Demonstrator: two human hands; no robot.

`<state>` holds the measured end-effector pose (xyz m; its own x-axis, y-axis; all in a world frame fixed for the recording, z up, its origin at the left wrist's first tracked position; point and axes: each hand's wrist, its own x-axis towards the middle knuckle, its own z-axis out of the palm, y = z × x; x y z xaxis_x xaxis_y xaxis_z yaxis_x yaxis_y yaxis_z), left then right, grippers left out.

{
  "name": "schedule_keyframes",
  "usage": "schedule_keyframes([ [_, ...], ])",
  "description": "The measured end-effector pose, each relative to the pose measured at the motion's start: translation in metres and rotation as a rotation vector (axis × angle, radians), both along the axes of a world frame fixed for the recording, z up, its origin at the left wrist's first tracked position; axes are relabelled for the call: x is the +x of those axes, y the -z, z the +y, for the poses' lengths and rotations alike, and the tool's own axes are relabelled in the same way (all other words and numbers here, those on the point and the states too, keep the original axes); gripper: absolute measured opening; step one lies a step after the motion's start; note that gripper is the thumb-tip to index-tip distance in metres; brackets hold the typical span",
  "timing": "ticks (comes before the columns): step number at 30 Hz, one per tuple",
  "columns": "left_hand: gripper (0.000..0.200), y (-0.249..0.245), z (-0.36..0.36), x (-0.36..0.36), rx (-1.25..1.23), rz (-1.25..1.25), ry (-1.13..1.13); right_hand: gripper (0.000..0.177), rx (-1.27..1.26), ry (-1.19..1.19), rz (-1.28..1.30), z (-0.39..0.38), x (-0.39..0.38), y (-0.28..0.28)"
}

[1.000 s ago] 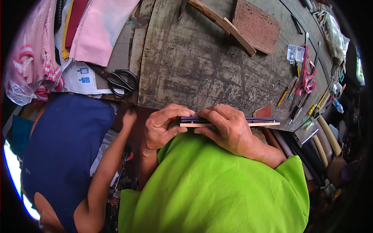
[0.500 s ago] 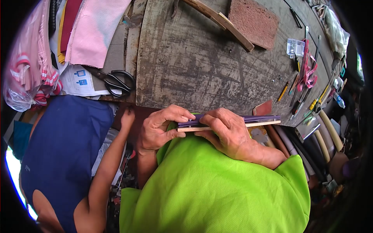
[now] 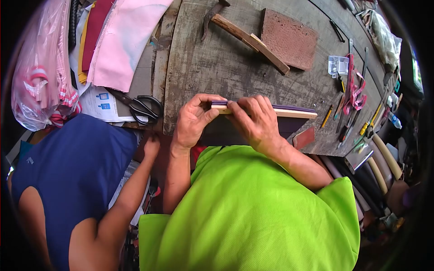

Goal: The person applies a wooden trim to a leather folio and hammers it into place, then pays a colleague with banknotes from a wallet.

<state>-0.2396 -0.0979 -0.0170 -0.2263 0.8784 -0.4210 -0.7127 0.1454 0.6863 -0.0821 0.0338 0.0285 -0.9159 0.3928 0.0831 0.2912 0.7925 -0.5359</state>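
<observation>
My left hand [image 3: 193, 121] pinches the left end of a pale wooden strip [image 3: 296, 114] with purple material [image 3: 294, 108] along its top edge. Thumb and fingers are closed on the two together. Farther along, my right hand [image 3: 258, 121] grips the same strip, its thumb and fingertips pressed near the left end. A dark purple panel [image 3: 289, 126] hangs below the strip, partly hidden by my right hand. All of it is held up over the front edge of the worn workbench [image 3: 217, 67].
On the bench lie a hammer [image 3: 246, 38], a reddish-brown block [image 3: 289, 38], a clear plastic box [image 3: 338, 65], a pink tape [image 3: 357, 92] and black-handled scissors [image 3: 144, 108]. At left, a person in blue [image 3: 77, 162] sits close beside me. Rolled material [image 3: 384, 158] stands at right.
Both hands have raised the strip and purple material up and away from my lap, over the bench edge. The dark panel below now shows. The view has shifted slightly.
</observation>
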Motion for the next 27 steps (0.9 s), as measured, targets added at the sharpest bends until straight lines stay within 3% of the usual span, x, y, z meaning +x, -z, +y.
schedule_keyframes([
  [4, 0.028, 0.026, 0.02, -0.012, -0.035, -0.237, -0.003, 0.028, -0.104, 0.056, 0.033, 0.019, -0.012, 0.036],
  [10, 0.036, 0.045, 0.017, -0.034, -0.074, -0.175, 0.236, 0.028, -0.172, 0.073, 0.041, 0.019, -0.012, 0.038],
  [13, 0.036, 0.045, 0.018, -0.031, -0.033, -0.241, 0.211, 0.028, -0.185, 0.077, 0.059, 0.018, -0.012, 0.039],
  [23, 0.036, 0.049, 0.018, -0.026, -0.003, -0.201, 0.186, 0.022, -0.058, -0.008, -0.051, 0.02, -0.012, 0.047],
  [27, 0.038, 0.054, 0.02, -0.025, -0.032, -0.001, 0.22, 0.021, -0.037, -0.071, -0.12, 0.027, -0.013, 0.053],
])
